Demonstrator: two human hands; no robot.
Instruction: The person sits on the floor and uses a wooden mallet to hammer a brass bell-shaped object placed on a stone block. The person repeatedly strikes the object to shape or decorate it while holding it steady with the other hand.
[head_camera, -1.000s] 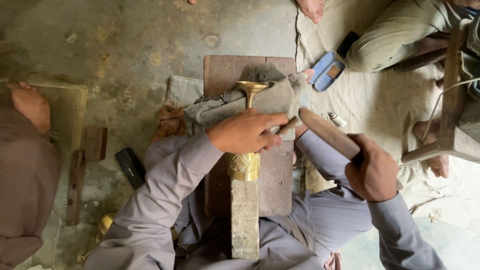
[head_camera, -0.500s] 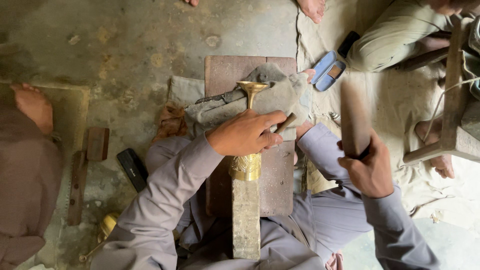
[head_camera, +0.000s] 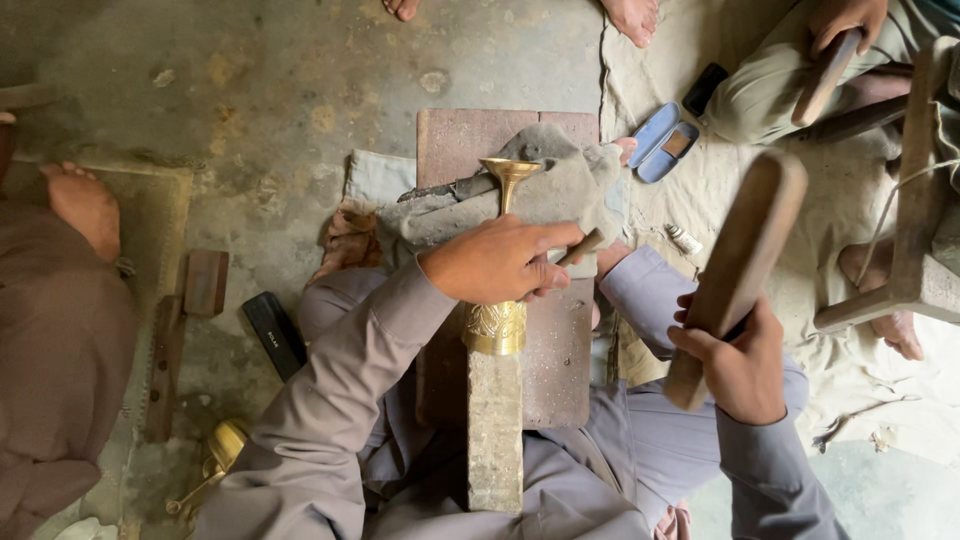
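Engraved brass goblet (head_camera: 497, 320) (flared rim)

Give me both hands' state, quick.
Left hand: closed around the brass vessel and a small tool.
Right hand: closed around a raised wooden mallet.

A stained concrete floor (head_camera: 250, 90) is seen carrying everything. A reddish-brown wooden board (head_camera: 560, 350) is lying flat on it, with a grey cloth (head_camera: 560, 195) draped over its far end and a pale folded rag (head_camera: 378, 178) just beside its left edge. A black flat object (head_camera: 274, 332) is resting on the floor to the left, near a small wooden block (head_camera: 206, 282). A beige sheet (head_camera: 850, 400) is being spread over the floor on the right, with an open blue case (head_camera: 664, 142) lying on it.
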